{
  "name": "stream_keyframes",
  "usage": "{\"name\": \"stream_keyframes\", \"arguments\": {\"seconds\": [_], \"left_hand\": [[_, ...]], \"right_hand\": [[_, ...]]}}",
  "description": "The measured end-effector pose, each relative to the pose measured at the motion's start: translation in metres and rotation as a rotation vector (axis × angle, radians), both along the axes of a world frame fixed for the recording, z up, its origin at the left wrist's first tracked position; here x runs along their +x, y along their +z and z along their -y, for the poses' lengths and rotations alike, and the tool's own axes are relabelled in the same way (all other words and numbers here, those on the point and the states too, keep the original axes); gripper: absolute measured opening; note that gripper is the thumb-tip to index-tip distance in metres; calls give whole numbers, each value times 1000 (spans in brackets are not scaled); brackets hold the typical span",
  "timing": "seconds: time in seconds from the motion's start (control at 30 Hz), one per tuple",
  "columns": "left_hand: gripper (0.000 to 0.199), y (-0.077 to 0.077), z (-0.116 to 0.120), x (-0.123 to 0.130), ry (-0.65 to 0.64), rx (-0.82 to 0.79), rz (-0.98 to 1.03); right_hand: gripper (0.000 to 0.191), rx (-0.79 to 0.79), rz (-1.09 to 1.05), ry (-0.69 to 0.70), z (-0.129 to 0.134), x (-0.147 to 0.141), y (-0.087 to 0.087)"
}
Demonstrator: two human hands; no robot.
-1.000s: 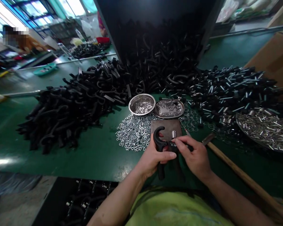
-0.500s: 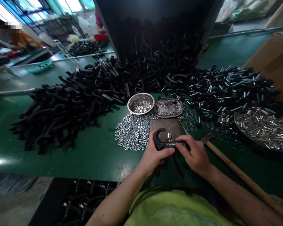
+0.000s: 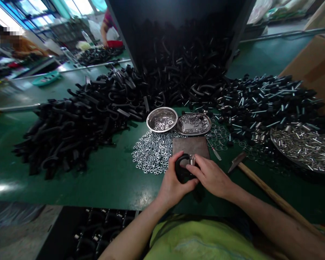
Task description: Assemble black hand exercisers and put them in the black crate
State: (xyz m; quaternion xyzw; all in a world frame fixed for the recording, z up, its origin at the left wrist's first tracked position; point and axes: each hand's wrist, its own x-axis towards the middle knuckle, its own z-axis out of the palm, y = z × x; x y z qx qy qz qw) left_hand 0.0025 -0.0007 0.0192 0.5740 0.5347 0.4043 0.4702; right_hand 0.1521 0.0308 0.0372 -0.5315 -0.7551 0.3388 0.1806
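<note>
My left hand (image 3: 171, 183) is closed around a black curved clamp part (image 3: 179, 164), its hooked end up and its lower part hidden by my fingers. A small silver coil spring (image 3: 192, 159) stands upright on the part. Against that spring press the fingertips of my right hand (image 3: 209, 176), closed in a pinch. Just beyond my hands a flat metal block (image 3: 191, 145) lies on the green table (image 3: 119, 191). To the left of the block is a spread pile of silver nuts (image 3: 151, 155).
Behind the block stand a round metal bowl (image 3: 149, 125) and an oval metal tray (image 3: 181, 133) with small rings. A hammer (image 3: 262, 186) and a screwdriver (image 3: 216, 154) lie right. Black parts (image 3: 97, 104) are heaped left, black-headed bolts (image 3: 271, 97) right. Co-workers sit across.
My right hand has moved left from the clamp part's far end onto the spring. The clamp part has turned in my left hand. The screwdriver and hammer head are now uncovered.
</note>
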Motion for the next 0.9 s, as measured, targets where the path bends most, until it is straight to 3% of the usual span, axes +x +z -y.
{"name": "stream_keyframes", "arguments": {"seconds": [0.13,0.3,0.47,0.53,0.63,0.77,0.9], "left_hand": [[78,-5,0,-3,-46,29,-46],[77,-18,-5,3,-133,-22,-33],[74,-25,-27,3,-208,-19,-129],[52,-21,-52,-8,-204,130,-246],[22,-12,-105,-36,-54,310,-525],[22,-4,-180,-71,-8,188,-1074],[21,-7,-224,-80,-67,82,-1199]], "right_hand": [[25,87,167,134,0,4,0],[27,18,203,202,-6,10,-9],[38,-13,411,322,-39,22,-10],[39,20,504,373,-62,22,-5],[29,163,507,298,-105,7,6],[25,313,426,252,-161,-40,9],[27,306,421,270,-205,-84,-6]]}}
